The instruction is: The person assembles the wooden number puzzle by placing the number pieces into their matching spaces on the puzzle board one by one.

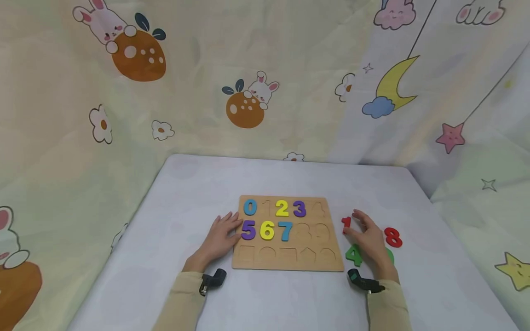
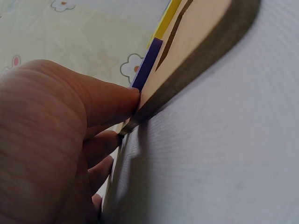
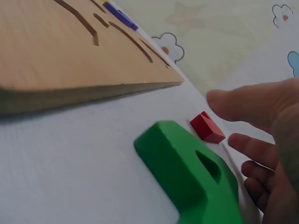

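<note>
A wooden number board [image 1: 287, 264] lies flat on the table, with number pieces 0, 2, 3, 5, 6 and 7 in its two upper rows. My left hand [image 1: 219, 236] rests along the board's left edge, its fingers and thumb touching there beside the purple 5 [image 1: 248, 230]. Over the loose pieces at the right, my right hand [image 1: 368, 236] is spread, thumb and fingers apart around the red 1 [image 1: 346, 222]. In the right wrist view a gap shows between the fingertips and the red 1 [image 3: 208, 127]. The green 4 [image 1: 353, 255] lies below the thumb.
Right of the right hand lies a red 8 [image 1: 393, 237]. Another green piece [image 1: 390, 255] is mostly hidden by that hand. The white table [image 1: 285, 303] backs onto a patterned cloth [image 1: 198, 92]. Outlined recesses, several in the bottom row, show in the board.
</note>
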A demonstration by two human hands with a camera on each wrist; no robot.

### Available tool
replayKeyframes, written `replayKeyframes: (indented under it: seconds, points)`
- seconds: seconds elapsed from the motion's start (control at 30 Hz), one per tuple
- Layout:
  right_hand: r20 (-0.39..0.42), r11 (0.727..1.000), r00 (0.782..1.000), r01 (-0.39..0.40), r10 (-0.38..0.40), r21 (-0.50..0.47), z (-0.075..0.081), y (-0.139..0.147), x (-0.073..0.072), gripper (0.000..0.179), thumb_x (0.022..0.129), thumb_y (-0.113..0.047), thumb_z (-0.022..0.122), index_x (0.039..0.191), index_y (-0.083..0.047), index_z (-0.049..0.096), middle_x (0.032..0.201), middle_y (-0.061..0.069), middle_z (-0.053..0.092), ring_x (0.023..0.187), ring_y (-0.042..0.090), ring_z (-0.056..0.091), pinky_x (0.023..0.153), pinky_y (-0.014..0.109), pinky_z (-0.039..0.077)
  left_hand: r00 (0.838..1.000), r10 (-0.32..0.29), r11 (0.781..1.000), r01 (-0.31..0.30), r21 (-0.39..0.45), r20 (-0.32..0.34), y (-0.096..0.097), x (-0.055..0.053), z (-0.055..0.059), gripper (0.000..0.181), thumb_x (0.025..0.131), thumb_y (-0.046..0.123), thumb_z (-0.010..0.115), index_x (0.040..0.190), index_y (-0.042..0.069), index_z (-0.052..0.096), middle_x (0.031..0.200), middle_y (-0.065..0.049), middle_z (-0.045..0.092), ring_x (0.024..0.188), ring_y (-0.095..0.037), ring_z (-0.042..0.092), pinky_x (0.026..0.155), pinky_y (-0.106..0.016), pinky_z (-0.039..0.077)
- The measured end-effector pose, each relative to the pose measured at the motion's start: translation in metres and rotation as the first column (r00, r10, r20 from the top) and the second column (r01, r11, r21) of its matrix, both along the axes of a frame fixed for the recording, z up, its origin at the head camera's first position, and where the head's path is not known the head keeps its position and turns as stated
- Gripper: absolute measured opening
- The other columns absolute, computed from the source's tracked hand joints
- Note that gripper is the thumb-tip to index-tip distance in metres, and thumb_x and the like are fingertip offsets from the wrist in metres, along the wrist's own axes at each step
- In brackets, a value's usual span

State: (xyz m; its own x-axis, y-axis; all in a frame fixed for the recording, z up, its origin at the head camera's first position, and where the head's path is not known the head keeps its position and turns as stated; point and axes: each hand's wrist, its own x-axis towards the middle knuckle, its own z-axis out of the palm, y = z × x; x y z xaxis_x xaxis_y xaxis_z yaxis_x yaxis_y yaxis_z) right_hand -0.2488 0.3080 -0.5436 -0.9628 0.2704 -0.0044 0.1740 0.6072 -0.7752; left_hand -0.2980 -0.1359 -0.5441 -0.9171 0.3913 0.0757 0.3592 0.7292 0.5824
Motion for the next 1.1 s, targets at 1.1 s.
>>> replayKeyframes:
  seconds: [1.1]
  points:
    - [0.010, 0.992, 0.996, -0.089, 0.089, 0.091, 0.0021, -0.0097, 0.0004, 0.075, 0.088, -0.021, 0.072, 0.151, -0.010, 0.034, 0.153, 0.021, 0.034, 0.144, 0.042, 0.023, 0.112, 0.065, 0.024, 1.000, 0.006, 1.000, -0.006, 0.013, -0.001, -0.0025, 0.0016, 0.0007, 0.047, 0.093, 0.023, 0.065, 0.138, 0.009, 0.056, 0.153, -0.005, 0.039, 0.148, -0.025, 0.023, 0.122, -0.048, 0.004]
